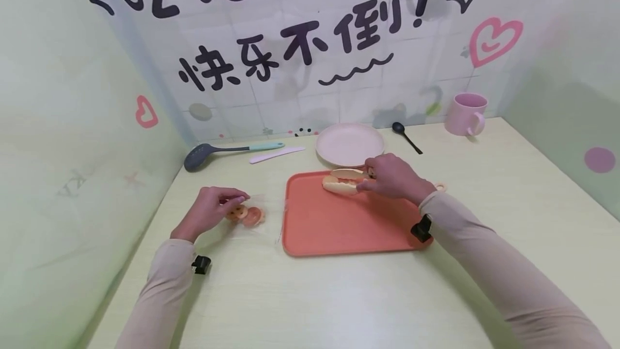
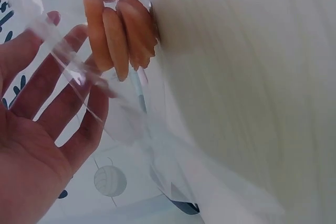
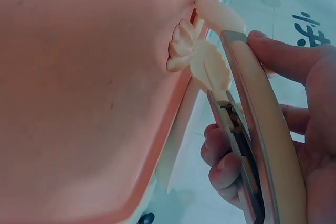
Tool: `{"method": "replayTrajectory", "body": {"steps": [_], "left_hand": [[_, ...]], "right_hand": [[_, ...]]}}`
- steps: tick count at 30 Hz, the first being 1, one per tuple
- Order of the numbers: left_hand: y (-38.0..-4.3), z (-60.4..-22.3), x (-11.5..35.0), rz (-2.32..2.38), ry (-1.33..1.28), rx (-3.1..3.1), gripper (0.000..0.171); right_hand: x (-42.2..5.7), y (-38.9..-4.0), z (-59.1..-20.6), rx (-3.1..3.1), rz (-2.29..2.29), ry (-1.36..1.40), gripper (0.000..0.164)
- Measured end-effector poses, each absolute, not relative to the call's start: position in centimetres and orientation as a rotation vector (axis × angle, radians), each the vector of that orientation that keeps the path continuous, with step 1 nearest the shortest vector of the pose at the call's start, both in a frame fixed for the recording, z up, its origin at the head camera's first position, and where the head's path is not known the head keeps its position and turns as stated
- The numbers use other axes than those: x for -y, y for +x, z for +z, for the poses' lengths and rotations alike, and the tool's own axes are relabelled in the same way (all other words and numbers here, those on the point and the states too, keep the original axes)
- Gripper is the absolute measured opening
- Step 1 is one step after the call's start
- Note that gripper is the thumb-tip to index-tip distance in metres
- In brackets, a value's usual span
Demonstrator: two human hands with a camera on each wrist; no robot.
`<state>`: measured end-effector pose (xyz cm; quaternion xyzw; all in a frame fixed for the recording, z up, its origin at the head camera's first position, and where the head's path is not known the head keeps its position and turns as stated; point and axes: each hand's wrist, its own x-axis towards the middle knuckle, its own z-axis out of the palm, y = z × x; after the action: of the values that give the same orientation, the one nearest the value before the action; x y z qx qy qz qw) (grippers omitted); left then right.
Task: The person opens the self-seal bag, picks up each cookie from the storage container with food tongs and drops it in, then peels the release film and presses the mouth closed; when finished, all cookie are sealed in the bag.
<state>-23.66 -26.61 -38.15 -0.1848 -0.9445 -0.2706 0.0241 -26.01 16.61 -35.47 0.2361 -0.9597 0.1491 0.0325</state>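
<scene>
My left hand (image 1: 205, 211) pinches a clear plastic bag (image 2: 79, 74) at the left of the tray. Small round food pieces (image 1: 252, 216), orange-brown and reddish, show at the bag beside the fingers. In my right hand (image 1: 394, 176) is a pair of cream-coloured tongs (image 3: 268, 124), gripped with the thumb on one arm and fingers round the other. The tong heads lie over the far part of the orange tray (image 1: 339, 230). A small pale scalloped food piece (image 3: 181, 48) sits at the tong tips.
Behind the tray stands a pale pink plate (image 1: 350, 144). A dark slotted ladle (image 1: 198, 156) and a pink knife (image 1: 276, 155) lie at the back left. At the back right are a black spoon (image 1: 406, 136) and a pink mug (image 1: 465, 114), before the printed wall.
</scene>
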Motion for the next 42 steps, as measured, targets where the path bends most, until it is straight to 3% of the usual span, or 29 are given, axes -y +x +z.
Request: {"method": "replayTrajectory", "body": {"steps": [10,24,36,42], "left_hand": [[-23.5,-38.0,26.4,-0.858,-0.565,2.889,0.018],[-23.5,-37.7,26.6,-0.829,-0.545,2.931,0.020],[-23.4,-38.0,26.8,-0.821,-0.550,2.920,0.019],[-23.3,-37.9,26.7,-0.832,-0.548,2.916,0.019]], "right_hand": [[-16.1,-24.3,-35.0,2.930,0.603,0.807,0.033],[-11.3,-22.5,-35.2,2.852,0.677,1.131,0.037],[-6.7,-22.3,-36.3,2.809,0.644,1.145,0.039],[-4.9,-22.3,-36.4,2.860,0.678,1.080,0.032]]}}
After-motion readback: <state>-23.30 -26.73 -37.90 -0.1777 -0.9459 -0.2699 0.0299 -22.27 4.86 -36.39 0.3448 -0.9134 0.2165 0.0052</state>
